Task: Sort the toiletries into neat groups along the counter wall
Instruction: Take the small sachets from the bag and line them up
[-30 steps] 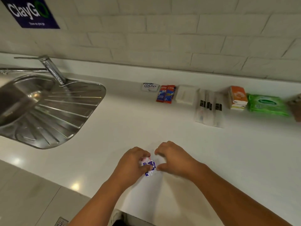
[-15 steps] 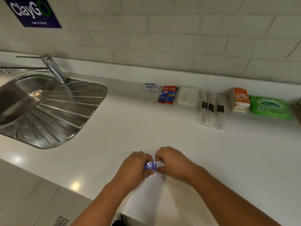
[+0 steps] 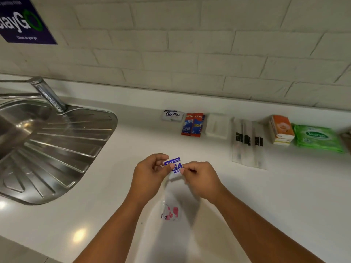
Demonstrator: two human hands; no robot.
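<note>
My left hand (image 3: 150, 176) and my right hand (image 3: 201, 179) both pinch a small blue-and-white Gard sachet (image 3: 175, 167) above the counter's middle. A clear sachet with pink print (image 3: 171, 212) lies on the counter under my wrists. Along the wall stand a white Gard sachet (image 3: 173, 116), two red Colgate sachets (image 3: 193, 124), a white soap bar (image 3: 217, 126), three wrapped toothbrushes (image 3: 247, 144), an orange tissue pack (image 3: 281, 130) and green wet wipes (image 3: 319, 138).
A steel sink with ribbed drainboard (image 3: 62, 149) and a faucet (image 3: 48, 94) fill the left side. The white counter (image 3: 284, 196) stretches right. A purple sign (image 3: 22, 21) hangs on the brick wall.
Both hands lifted the blue sachet up off the counter and away from me. The clear pink-printed sachet, hidden before, now shows below my wrists.
</note>
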